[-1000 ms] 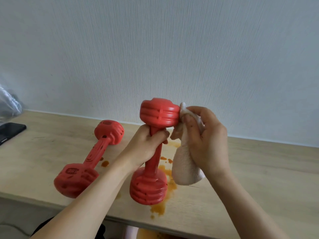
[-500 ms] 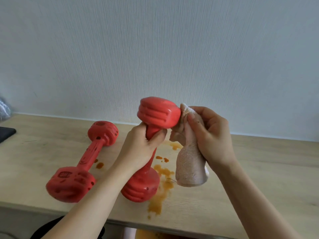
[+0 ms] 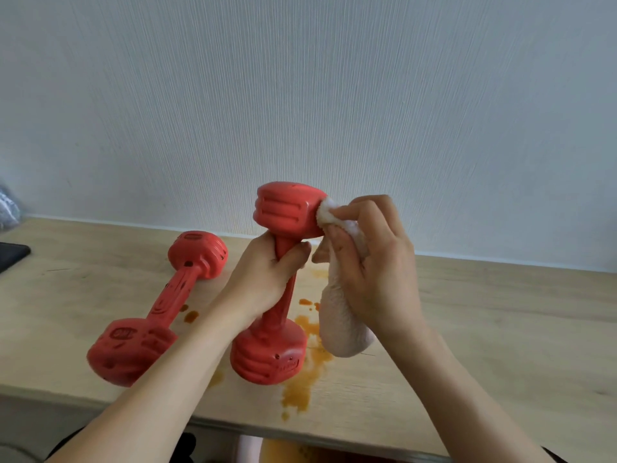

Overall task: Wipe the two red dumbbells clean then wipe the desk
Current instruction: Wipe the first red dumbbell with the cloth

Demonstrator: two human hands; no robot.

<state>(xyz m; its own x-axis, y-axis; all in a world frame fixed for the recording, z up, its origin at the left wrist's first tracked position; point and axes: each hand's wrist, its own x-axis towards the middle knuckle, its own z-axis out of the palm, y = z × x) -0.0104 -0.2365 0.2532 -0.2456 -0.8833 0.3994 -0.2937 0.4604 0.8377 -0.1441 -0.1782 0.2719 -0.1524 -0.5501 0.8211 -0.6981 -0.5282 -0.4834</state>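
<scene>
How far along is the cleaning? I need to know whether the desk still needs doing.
Nothing looks finished. In hand: the left hand grips the upright dumbbell by its handle while the right hand presses the cloth to its top head. Left: the second dumbbell lies on the desk, dark spots on it, and orange stains still mark the wood.
</scene>
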